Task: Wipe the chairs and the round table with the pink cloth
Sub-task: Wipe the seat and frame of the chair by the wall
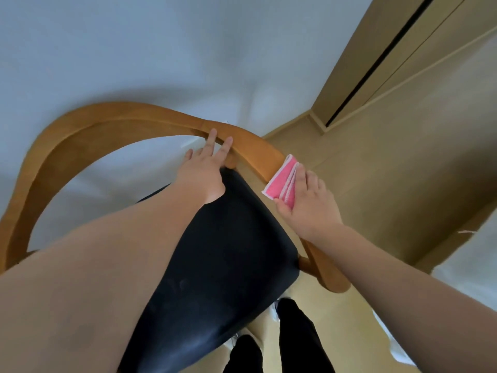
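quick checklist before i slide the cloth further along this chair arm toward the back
1. Cloth in hand: ok. The right hand grips the folded pink cloth.
2. Cloth on the wood: ok. It lies against the right arm of the wooden frame.
3. Chair steadied: ok. The left hand rests on the frame, fingers straight.
4. Path toward the back: not ok. The left hand lies on the rail just ahead of the cloth and would likely need to shift.
5. Black seat already wiped: cannot tell.
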### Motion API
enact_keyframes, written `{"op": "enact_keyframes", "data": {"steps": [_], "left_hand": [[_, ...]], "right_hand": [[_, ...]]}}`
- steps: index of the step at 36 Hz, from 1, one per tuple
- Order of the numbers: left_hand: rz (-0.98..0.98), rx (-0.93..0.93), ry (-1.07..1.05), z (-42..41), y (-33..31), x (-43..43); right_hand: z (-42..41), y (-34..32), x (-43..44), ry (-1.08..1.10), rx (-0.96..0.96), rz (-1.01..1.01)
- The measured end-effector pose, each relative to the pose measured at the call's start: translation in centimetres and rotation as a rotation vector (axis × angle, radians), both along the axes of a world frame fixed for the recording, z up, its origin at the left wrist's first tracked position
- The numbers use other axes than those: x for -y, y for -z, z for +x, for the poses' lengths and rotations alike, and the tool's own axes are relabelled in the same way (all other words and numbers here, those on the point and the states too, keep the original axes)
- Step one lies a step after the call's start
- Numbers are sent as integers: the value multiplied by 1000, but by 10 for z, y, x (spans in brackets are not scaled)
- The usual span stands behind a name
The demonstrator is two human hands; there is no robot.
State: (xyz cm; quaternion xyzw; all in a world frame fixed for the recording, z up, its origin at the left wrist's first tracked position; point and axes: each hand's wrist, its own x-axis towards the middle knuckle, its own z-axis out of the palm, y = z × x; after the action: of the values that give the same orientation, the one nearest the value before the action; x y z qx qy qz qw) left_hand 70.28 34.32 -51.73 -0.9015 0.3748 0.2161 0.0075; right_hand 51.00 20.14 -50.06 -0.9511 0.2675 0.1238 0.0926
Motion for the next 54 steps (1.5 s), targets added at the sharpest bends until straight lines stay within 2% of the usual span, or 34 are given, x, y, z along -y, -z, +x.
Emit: {"op": "enact_keyframes", "data": {"steps": [25, 28, 33, 39, 42, 50, 54], "left_hand": [[89, 28, 34, -7, -13, -3], [96, 32, 55, -22, -24, -13], [34, 5, -24, -49, -47, -32], [4, 19, -41, -62, -59, -74], [-9, 16, -90, -70, -65, -101], [-39, 54, -297, -78, -91, -173], [-39, 71, -455, -91, -99, -218]], "right_hand": [[-128, -5, -55, 244, -105, -27], [-128, -10, -57, 250, -134, -14], [-127, -18, -60, 280, -142, 30], [-130, -30, -67, 295, -276, -11], [-129, -43, -62, 319, -303, 38], [-88, -76, -72, 91, -192, 7], [-55, -76, -92, -146, -76, -48]]}}
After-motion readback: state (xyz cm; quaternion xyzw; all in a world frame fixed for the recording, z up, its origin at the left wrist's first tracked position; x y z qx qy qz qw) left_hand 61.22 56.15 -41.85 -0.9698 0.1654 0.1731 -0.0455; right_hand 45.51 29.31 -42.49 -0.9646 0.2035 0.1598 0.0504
